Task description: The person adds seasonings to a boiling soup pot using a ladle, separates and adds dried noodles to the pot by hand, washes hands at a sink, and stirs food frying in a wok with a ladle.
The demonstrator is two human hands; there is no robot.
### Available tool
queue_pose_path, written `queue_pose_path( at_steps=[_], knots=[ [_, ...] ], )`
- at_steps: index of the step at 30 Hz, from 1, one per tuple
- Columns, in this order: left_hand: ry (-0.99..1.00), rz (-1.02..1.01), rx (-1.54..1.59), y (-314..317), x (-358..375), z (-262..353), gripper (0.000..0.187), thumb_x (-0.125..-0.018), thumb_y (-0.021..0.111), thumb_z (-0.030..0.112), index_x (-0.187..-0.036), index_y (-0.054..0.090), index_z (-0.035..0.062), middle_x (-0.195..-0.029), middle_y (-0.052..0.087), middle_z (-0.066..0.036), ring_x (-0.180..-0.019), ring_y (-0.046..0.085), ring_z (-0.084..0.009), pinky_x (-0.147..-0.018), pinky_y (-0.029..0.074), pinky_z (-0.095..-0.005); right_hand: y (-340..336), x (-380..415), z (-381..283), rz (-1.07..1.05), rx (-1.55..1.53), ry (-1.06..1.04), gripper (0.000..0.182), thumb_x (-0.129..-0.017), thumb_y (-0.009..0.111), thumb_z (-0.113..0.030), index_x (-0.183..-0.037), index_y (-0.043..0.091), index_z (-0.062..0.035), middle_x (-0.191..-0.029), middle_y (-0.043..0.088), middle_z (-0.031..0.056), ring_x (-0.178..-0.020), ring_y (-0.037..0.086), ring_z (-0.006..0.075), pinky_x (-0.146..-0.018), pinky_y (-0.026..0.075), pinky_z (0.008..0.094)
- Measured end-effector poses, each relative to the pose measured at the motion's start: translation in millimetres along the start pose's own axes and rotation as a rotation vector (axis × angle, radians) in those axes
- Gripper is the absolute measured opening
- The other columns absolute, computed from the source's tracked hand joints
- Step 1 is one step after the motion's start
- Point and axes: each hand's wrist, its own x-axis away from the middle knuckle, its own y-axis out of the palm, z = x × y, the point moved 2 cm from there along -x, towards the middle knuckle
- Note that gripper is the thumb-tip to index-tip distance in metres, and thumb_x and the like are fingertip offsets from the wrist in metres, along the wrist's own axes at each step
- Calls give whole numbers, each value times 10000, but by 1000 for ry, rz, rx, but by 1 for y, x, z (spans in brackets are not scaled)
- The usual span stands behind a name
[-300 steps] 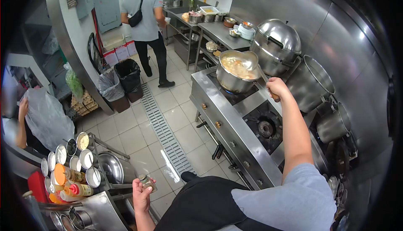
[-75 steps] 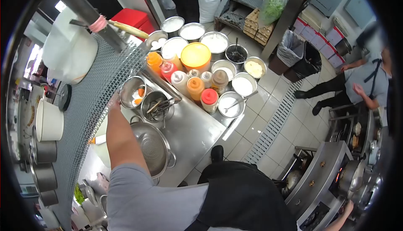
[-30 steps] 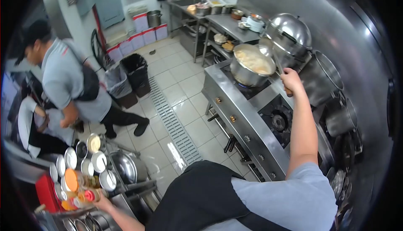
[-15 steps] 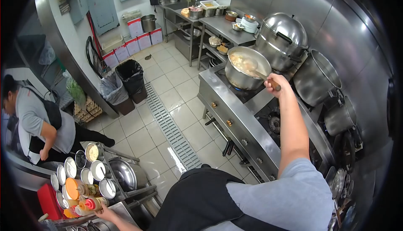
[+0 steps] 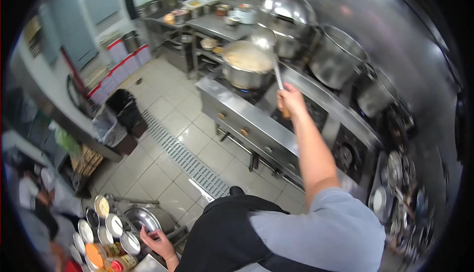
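Observation:
My right hand (image 5: 291, 100) is closed around the wooden-ended handle of a large metal ladle (image 5: 263, 39). The ladle's round bowl is raised over the back right rim of a steel pot (image 5: 245, 77) holding pale, cloudy liquid. A blue flame shows under this pot on the stove (image 5: 256, 119). At the lower left, my left hand (image 5: 159, 244) is empty with its fingers apart, just right of several white containers (image 5: 114, 225) and squeeze bottles (image 5: 122, 263).
A domed steamer pot (image 5: 286, 12) and a tall steel pot (image 5: 337, 57) stand behind the stove. Pans and ladles (image 5: 395, 173) are at the right. A floor drain (image 5: 182, 158) crosses the tiles. Two bins (image 5: 123, 106) stand left. People (image 5: 37, 198) are at the lower left.
The ladle has risen out of the pot with my right hand. My left hand has left the squeeze bottles and opened. The view has swung right, and the people at the left have shifted.

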Motion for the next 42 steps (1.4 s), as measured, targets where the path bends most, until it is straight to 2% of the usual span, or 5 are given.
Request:
queue_pose_path(
  at_steps=[9, 13, 17, 26, 42],
  knots=[
    [38, -433, -43, 26, -3, 0, 453, -841, 607, -14, -1279, 492, 9, -1174, 523, -112, -732, 504, -140, -666, 440, -267, -81, 156, 112, 500, 150, 378, 162, -879, 620, -166, -873, 485, -77, -566, 447, 3, -412, 464, 124, -344, 356, 285],
    [16, -473, -101, 22, 2, -18, 448, -839, 617, 4, -1271, 499, 10, -1143, 544, -115, -715, 507, -159, -650, 449, -282, -161, 166, 149, 636, 205, 507, 712, -834, 629, -130, -1439, 291, 30, -631, 490, 57, -442, 478, 151, -383, 395, 322],
    [1, -542, -270, 20, 13, -9, 454, -823, 644, 39, -1260, 519, 24, -1096, 573, -145, -773, 585, -253, -710, 497, -344, -217, 154, 166, 660, 350, 456, 176, -813, 633, -151, -835, 572, 13, -533, 494, 76, -393, 508, 207, -360, 385, 360],
    [-636, -484, -520, -13, 147, -37, 432, -849, 625, 200, -1246, 550, 46, -1202, 612, -161, -1071, 610, -325, -916, 491, -421, -299, 13, 195, -1125, 1985, 219, 388, -899, 610, -320, -871, 707, 55, -682, 622, 324, -558, 674, 343, -478, 528, 448],
    [-1274, -407, -513, -1, 368, -142, 557, -850, 647, 277, -1324, 521, 12, -1285, 571, -232, -1229, 526, -356, -1038, 424, -392, 223, 304, 448, -2303, 1367, 617, 690, -895, 550, -606, -1300, 565, -48, -1095, 628, 114, -895, 590, 178, -771, 512, 327]
  ],
)
